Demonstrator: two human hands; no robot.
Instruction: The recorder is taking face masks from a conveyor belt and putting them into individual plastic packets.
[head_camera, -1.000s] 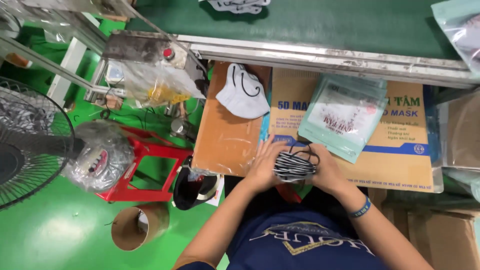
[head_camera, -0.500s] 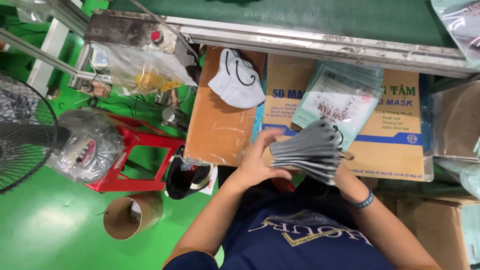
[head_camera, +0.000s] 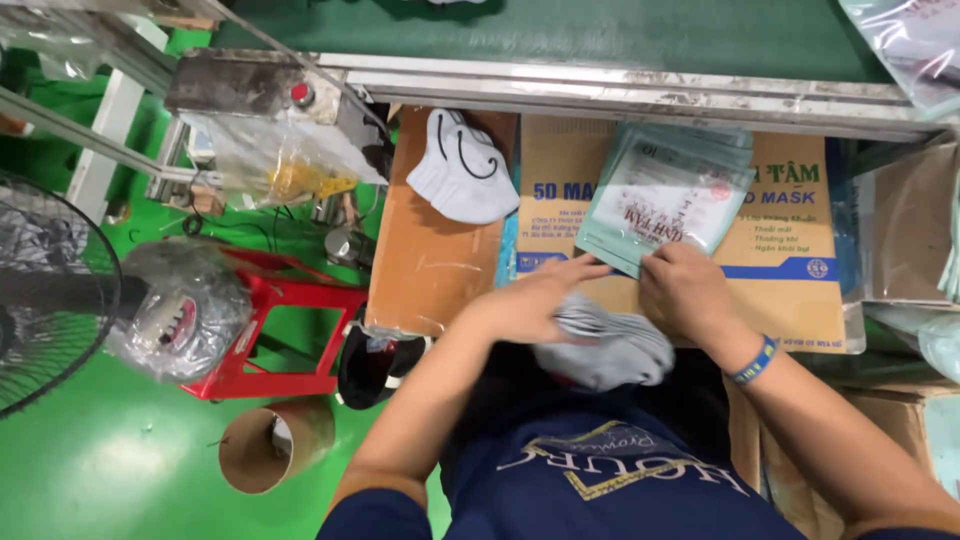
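Green factory flooring (head_camera: 110, 470) is showing beneath a cardboard work surface (head_camera: 440, 250) that is set below a green conveyor belt (head_camera: 560, 30). A bundle of grey face masks (head_camera: 612, 348) is being held against the near edge of a flat cardboard box (head_camera: 790, 270), just in front of the person's dark shirt. The bundle is being pressed down by the left hand (head_camera: 532, 300), whose fingers are lying curved over its top. A pale green plastic pouch (head_camera: 668, 195), lying on the box just beyond the masks, is being pinched at its lower edge by the right hand (head_camera: 690, 292), which is wearing a blue wristband (head_camera: 752, 360). A few white masks (head_camera: 462, 168) are lying apart on the cardboard to the left. Further left, a red plastic stool (head_camera: 275, 330), a cardboard tube (head_camera: 272, 445) and a black fan (head_camera: 45, 290) are standing on the floor.
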